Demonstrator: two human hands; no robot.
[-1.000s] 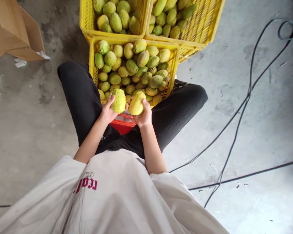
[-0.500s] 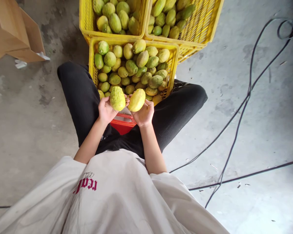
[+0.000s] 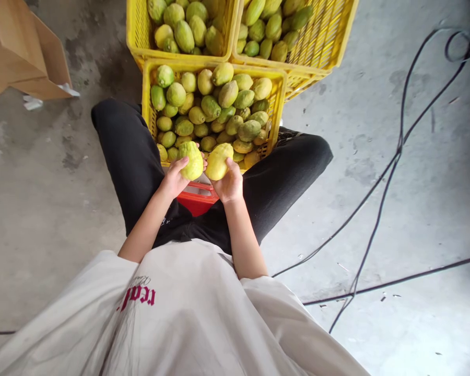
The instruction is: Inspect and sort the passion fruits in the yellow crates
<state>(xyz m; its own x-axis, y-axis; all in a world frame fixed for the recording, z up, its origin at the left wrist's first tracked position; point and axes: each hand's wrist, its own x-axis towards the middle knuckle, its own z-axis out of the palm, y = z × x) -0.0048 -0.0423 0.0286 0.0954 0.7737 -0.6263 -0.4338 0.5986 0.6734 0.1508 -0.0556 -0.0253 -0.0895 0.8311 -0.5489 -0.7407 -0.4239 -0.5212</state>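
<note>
My left hand (image 3: 176, 177) is closed around a yellow-green, bumpy lemon (image 3: 191, 161), thumb laid over its near side. Beside it, my right hand (image 3: 229, 181) grips a smoother, yellower lemon (image 3: 219, 162) with the thumb along its right edge. Both fruits are held up close together, a small gap between them, over the near rim of a yellow plastic crate (image 3: 215, 65). That crate holds many green and yellow lemons (image 3: 210, 107). Part of a red plastic thing (image 3: 196, 203) shows below my hands, between my legs.
Behind stand two more yellow crates, one at left (image 3: 135, 31) and one at right (image 3: 325, 36), both with lemons. A cardboard box (image 3: 19, 47) stands at the upper left. Black cables (image 3: 400, 149) lie across the concrete floor on the right.
Both lemons have been turned a little in my hands. My left thumb has come over the front of its lemon, and my right thumb has moved onto its own. The crates are unchanged.
</note>
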